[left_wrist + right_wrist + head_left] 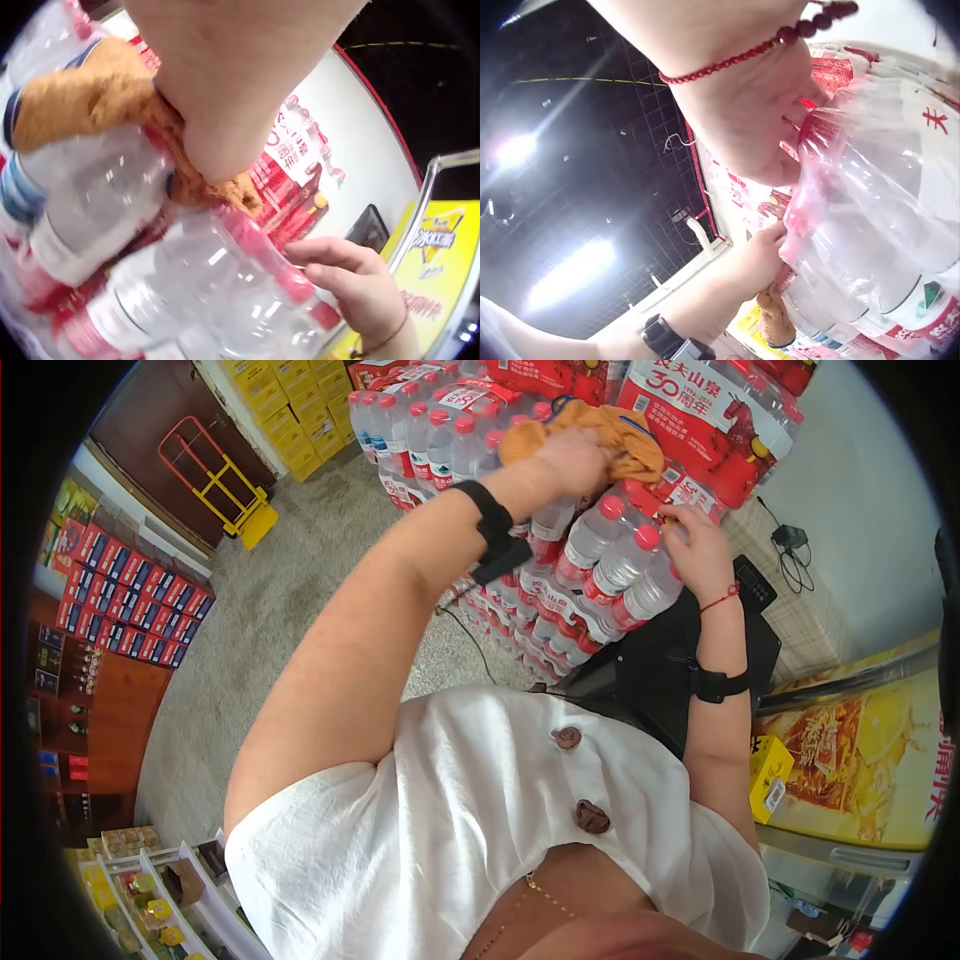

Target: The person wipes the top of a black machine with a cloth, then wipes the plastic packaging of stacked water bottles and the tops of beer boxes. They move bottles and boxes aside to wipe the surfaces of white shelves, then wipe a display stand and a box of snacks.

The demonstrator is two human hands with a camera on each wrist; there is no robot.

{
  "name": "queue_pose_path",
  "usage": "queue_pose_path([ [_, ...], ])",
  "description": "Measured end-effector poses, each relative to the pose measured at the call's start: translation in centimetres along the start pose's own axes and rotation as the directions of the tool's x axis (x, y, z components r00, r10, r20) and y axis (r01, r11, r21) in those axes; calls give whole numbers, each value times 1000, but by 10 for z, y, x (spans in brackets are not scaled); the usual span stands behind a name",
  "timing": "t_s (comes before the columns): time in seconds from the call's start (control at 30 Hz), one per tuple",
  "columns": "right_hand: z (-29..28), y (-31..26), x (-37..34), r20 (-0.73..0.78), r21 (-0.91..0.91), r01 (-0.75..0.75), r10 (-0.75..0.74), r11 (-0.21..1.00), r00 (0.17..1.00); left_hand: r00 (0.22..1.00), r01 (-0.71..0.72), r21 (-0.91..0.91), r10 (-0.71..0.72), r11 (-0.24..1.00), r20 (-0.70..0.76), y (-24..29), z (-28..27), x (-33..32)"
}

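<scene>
I see the left hand [578, 462] holding an orange cloth [635, 445] over red-capped water bottles [618, 567]. Just right of that grip, the right hand [700, 552] touches the bottles. Beyond the grip sits a red-wrapped pack [705, 425] with white lettering; well off to the grip's left, a red-and-yellow hand truck [222, 495] stands before a brown door [135, 425].

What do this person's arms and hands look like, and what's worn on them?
The left hand and right hand are ungloved; the short sleeves are white. Behind the left hand sits a black strap with a boxy black unit. The right arm has a black band and a thin red bracelet with dark red beads.
</scene>
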State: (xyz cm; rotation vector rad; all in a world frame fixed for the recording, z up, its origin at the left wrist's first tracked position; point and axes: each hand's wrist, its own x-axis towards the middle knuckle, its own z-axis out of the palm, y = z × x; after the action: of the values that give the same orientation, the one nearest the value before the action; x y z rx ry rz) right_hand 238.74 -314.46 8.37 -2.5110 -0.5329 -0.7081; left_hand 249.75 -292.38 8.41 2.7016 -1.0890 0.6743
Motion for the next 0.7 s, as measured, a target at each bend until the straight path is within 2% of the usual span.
queue_pose_path([
  [0.03, 1, -2, -2, 2, 10, 23, -23, 1000, 1000, 999, 44, 33, -43, 999, -16, -8, -5, -2],
  [0.13, 10, 2, -7, -69, 45, 60, -57, 997, 996, 997, 21, 110, -29, 994, 68, -44, -13, 0],
  [0.2, 18, 1, -13, -139, 41, 66, -60, 997, 988, 922, 313, 147, -337, 938, 192, -53, -20, -2],
  [0.23, 22, 0, -14, -145, 38, 65, -59, 997, 988, 924, 307, 148, -332, 940, 188, -49, -14, -1],
  [0.3, 31, -1, -19, -289, -3, 89, -86, 996, 953, 969, 209, -125, -222, 970, -107, -30, 4, -4],
  [0.33, 33, 1, -20, -280, 34, 82, -69, 996, 958, 974, 221, -177, -226, 959, -9, -14, 0, 0],
  [0.37, 32, 2, -19, -280, 33, 83, -70, 996, 957, 997, -36, -51, 40, 998, 72, 1, -6, 5],
  [0.4, 32, 1, -19, -293, 136, 62, -19, 989, 956, 989, 146, -205, -136, 968, 61, 29, 1, 11],
  [0.43, 31, 0, -19, -299, 237, 43, 31, 971, 954, 994, -104, -58, 102, 993, -34, 40, 25, 17],
  [0.47, 30, 0, -19, -297, 232, 48, 24, 971, 955, 997, -77, -68, 77, 995, -3, 65, 10, 16],
  [0.5, 27, 0, -19, -363, 272, 46, 58, 961, 930, 988, -114, -99, 102, 989, -116, 78, 15, 17],
  [0.53, 24, 1, -19, -425, 311, 47, 95, 949, 900, 991, -130, -111, 129, 985, -21, 95, -2, 15],
  [0.57, 21, 5, -19, -424, 307, 54, 86, 950, 901, 979, -206, -147, 203, 967, -34, 104, 13, 18],
  [0.6, 18, 12, -20, -463, 343, 72, 101, 937, 881, 987, -150, -209, 133, 966, -91, 120, 14, 16],
  [0.63, 15, 11, -22, -494, 379, 90, 120, 921, 861, 988, -139, -210, 122, 968, -92, 130, 9, 17],
  [0.67, 9, 9, -24, -554, 310, 88, 105, 947, 826, 985, -169, -205, 170, 964, -12, 138, 2, 19],
  [0.7, 5, 15, -25, -565, 320, 77, 125, 944, 815, 974, -201, -199, 217, 959, 66, 141, -4, 20],
])
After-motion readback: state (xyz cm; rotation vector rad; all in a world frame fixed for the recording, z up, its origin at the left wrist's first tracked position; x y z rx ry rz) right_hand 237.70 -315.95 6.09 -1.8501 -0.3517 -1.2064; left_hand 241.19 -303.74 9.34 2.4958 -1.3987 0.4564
